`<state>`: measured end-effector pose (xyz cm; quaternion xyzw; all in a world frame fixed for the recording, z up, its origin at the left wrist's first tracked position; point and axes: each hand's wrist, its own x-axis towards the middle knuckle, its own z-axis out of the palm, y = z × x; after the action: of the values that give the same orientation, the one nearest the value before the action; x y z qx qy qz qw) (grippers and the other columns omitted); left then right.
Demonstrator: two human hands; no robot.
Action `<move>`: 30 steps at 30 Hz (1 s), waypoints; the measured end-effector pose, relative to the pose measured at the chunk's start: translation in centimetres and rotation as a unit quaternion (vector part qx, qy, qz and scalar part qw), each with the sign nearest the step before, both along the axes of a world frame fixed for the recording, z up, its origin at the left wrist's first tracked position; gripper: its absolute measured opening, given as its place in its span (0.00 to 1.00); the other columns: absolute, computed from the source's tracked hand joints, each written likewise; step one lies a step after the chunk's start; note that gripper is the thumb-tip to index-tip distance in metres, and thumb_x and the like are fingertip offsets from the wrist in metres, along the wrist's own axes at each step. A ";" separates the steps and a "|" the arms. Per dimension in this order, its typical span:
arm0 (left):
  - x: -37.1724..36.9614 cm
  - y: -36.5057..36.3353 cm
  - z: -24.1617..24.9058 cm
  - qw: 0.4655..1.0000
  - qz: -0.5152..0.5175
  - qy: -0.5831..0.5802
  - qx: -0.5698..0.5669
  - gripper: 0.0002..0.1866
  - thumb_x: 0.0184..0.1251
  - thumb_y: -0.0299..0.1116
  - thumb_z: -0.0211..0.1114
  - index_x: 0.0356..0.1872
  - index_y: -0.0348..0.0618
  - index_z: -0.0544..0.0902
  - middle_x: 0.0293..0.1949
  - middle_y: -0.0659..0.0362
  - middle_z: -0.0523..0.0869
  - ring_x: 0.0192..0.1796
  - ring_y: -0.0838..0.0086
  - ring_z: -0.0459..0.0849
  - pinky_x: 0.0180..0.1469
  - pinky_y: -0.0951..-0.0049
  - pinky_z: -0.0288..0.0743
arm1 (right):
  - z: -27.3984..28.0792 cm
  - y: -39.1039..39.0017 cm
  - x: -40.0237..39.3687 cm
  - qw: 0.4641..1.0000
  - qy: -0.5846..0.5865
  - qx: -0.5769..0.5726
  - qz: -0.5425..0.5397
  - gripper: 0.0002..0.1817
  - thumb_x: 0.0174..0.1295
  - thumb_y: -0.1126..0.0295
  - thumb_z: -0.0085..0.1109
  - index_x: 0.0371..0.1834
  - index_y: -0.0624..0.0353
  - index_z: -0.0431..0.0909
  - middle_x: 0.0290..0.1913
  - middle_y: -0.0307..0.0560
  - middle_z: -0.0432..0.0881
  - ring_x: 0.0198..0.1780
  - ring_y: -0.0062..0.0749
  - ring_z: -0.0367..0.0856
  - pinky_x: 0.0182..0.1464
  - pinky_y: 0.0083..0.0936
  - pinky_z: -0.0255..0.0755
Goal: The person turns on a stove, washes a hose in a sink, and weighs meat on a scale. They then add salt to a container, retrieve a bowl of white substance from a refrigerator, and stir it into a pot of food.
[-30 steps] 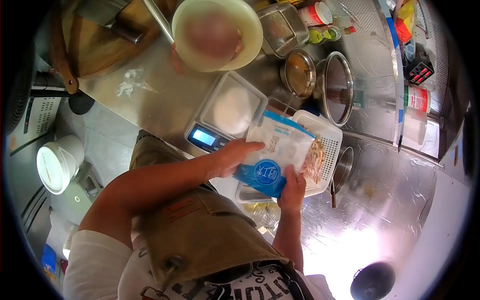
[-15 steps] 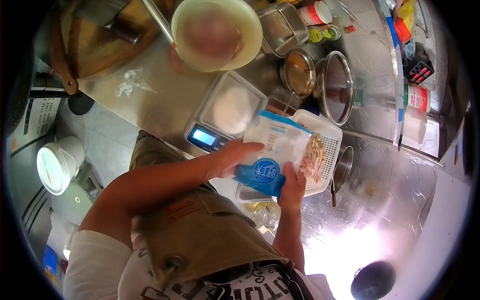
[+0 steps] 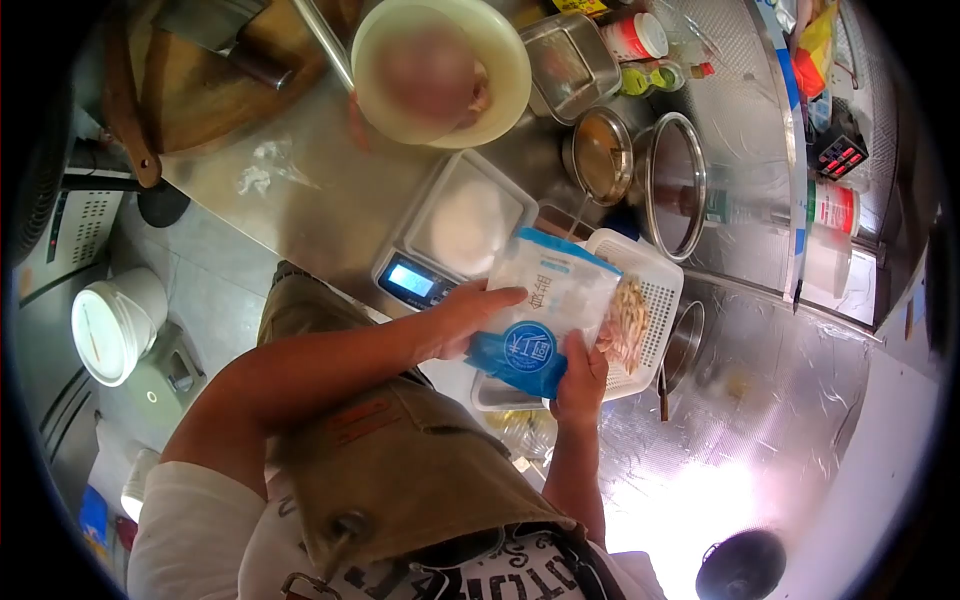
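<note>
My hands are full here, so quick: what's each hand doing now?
Left hand: closed, holding the bag.
Right hand: closed, holding the same bag.

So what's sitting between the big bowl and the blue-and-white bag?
The scale, with something white on it, sits between the bowl and the bag. The head view shows it.

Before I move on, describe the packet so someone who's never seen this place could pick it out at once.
From the steel counter, look right to the white perforated basket of food. Overlapping its left edge in view is the packet, held by the left hand and right hand. Unlike the plain basket and grey scale, it has blue ends and a round blue emblem.
</note>
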<state>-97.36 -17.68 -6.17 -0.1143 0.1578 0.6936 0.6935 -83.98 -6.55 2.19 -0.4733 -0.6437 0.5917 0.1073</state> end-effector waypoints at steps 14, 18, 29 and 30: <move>0.3 -0.4 0.4 0.999 0.033 -0.004 0.015 0.23 0.65 0.34 0.58 0.60 0.40 0.69 0.54 0.54 0.77 0.55 0.67 0.77 0.56 0.68 0.72 | 0.2 -0.2 0.0 0.999 0.028 -0.007 -0.027 0.13 0.67 0.69 0.50 0.47 0.66 0.77 0.43 0.38 0.79 0.42 0.19 0.73 0.47 0.18 0.67; 0.8 -0.1 0.4 0.996 0.042 0.073 0.024 0.25 0.64 0.34 0.59 0.61 0.41 0.67 0.55 0.54 0.77 0.55 0.67 0.77 0.56 0.67 0.72 | -0.3 0.1 0.3 0.999 0.033 -0.005 -0.018 0.13 0.67 0.69 0.49 0.49 0.67 0.75 0.43 0.41 0.79 0.42 0.21 0.75 0.46 0.19 0.69; 0.8 -0.3 0.2 0.999 0.038 0.034 0.009 0.26 0.64 0.34 0.57 0.62 0.40 0.65 0.57 0.51 0.75 0.57 0.63 0.75 0.58 0.64 0.71 | -0.3 0.7 0.8 0.999 0.022 -0.016 -0.024 0.15 0.68 0.69 0.49 0.50 0.68 0.75 0.44 0.41 0.79 0.44 0.21 0.74 0.49 0.19 0.67; 0.7 -0.3 0.3 0.999 0.035 0.036 0.010 0.26 0.64 0.34 0.57 0.63 0.40 0.65 0.57 0.51 0.75 0.57 0.62 0.75 0.58 0.64 0.71 | -0.3 0.7 0.8 0.999 0.027 -0.012 -0.025 0.15 0.68 0.68 0.49 0.50 0.68 0.75 0.44 0.43 0.80 0.42 0.22 0.76 0.47 0.19 0.70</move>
<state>-96.65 -17.98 -5.90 -0.0881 0.1716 0.7228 0.6636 -83.20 -5.88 1.90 -0.4737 -0.6218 0.6092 0.1338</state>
